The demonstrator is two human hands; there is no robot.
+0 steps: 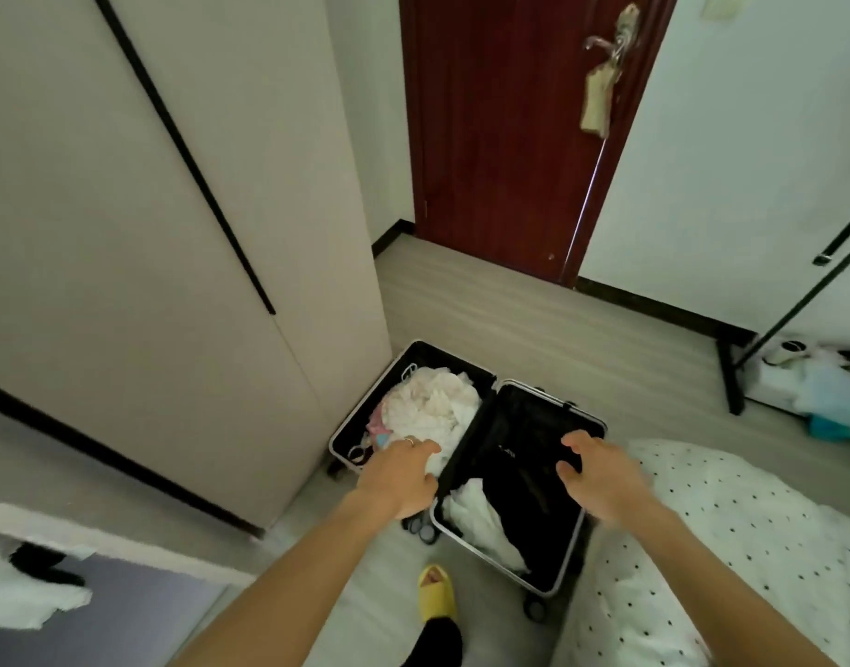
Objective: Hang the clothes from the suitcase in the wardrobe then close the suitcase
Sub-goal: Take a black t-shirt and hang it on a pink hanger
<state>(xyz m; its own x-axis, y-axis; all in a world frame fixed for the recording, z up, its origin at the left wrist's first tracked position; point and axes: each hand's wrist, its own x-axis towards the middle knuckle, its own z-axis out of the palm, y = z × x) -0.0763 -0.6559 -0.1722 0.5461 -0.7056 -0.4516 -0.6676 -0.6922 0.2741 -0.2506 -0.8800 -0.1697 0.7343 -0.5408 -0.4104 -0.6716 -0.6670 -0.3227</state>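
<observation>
Reached over the open suitcase [519,416], set on the grey floor [533,320] between shut wardrobe [148,233] and dotted bedding [726,522]. Held left hand [396,476] at the pale clothes [432,402] in its left half, fingers nearly straight, clasping nothing. Spread right hand [601,479] above the black right half, fingers loosely bent, empty, beside a white garment [480,522]. Stood with yellow slipper [436,592] just before the case, dark red door [500,137] ahead.

Suitcase [466,454] open flat on floor; pale clothes [432,406] heaped in left half.
</observation>
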